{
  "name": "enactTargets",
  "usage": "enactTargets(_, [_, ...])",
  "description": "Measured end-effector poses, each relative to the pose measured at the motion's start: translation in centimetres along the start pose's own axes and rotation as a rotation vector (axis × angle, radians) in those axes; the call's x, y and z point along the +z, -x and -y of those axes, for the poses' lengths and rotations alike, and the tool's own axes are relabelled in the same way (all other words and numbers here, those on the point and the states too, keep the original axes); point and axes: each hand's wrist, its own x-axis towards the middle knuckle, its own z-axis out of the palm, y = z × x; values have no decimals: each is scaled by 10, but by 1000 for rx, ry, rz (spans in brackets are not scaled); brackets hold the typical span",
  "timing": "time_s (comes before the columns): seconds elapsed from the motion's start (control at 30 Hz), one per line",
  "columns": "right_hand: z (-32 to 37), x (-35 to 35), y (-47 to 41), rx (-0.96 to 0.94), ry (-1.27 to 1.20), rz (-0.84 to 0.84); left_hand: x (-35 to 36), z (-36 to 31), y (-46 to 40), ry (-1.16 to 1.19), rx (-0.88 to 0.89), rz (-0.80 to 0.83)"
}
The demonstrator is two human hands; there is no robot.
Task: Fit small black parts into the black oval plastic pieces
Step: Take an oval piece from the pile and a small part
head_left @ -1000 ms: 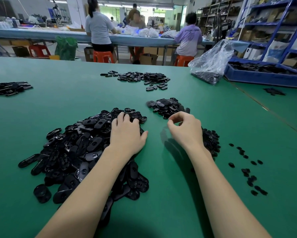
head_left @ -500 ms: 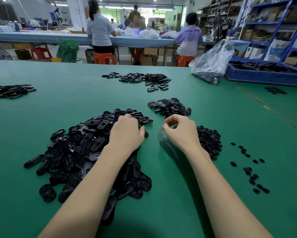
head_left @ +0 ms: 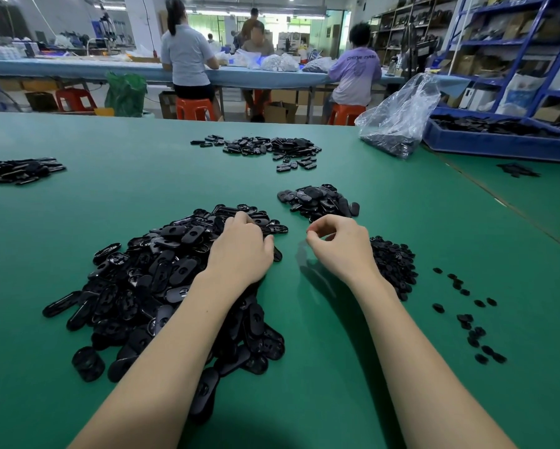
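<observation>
A worker's left hand (head_left: 239, 251) is resting on a big heap of ovals (head_left: 149, 286), fingers curled down among the pieces as if sorting out the next one; whether anything is gripped beneath them cannot be told. The right hand (head_left: 340, 247) is hovering just beside it over the green table (head_left: 353, 367), thumb and forefinger bent close together with nothing visible between them, probably free to take a part. The small parts (head_left: 393, 264) are lying in a low mound just right of that hand, within easy reach, with strays (head_left: 469, 319) scattered further right. A smaller stack of ovals (head_left: 317, 199) is sitting just beyond both hands, likely finished pieces kept apart from the raw heap. The ovals are looking like glossy moulded plastic, flat and rounded, many with a central hole or slot; the parts are looking duller and button-like. The tabletop is appearing matte and smooth. A clear bag (head_left: 398, 118) and a blue tray (head_left: 498, 144) are holding more black stock at the far right.
</observation>
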Motion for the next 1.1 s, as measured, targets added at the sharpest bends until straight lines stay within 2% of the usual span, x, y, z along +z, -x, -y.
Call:
enactTargets(0.1, [-1,-5,-2,14,-40,-10,0,-1,0,35,-3,-11])
enactTargets(0.23, [-5,-19,-6,26,-76,-44,-5,-7,1,142,52,-218])
enactTargets(0.33, [-9,-34,-10,-3,6,-6,-11,-18,1,436,48,-268])
enactTargets(0.43, [-16,-48,-12,19,154,59,-12,-26,4,843,-93,-144])
enactTargets(0.53, [-19,-55,-11,81,321,125,-6,-30,7,1071,-189,-17])
enactTargets(0.67, [-15,-50,-6,145,431,194,0,-33,8,1133,-253,49])
enactTargets(0.83, [-8,-47,-4,167,471,180,4,-33,8,1240,-258,86])
enactTargets(1.0, [-7,-45,-4,122,390,183,5,-33,6,1380,-333,95])
enactTargets(1.1, [-4,-45,-5,81,13,186,4,-34,6,1458,-352,101])
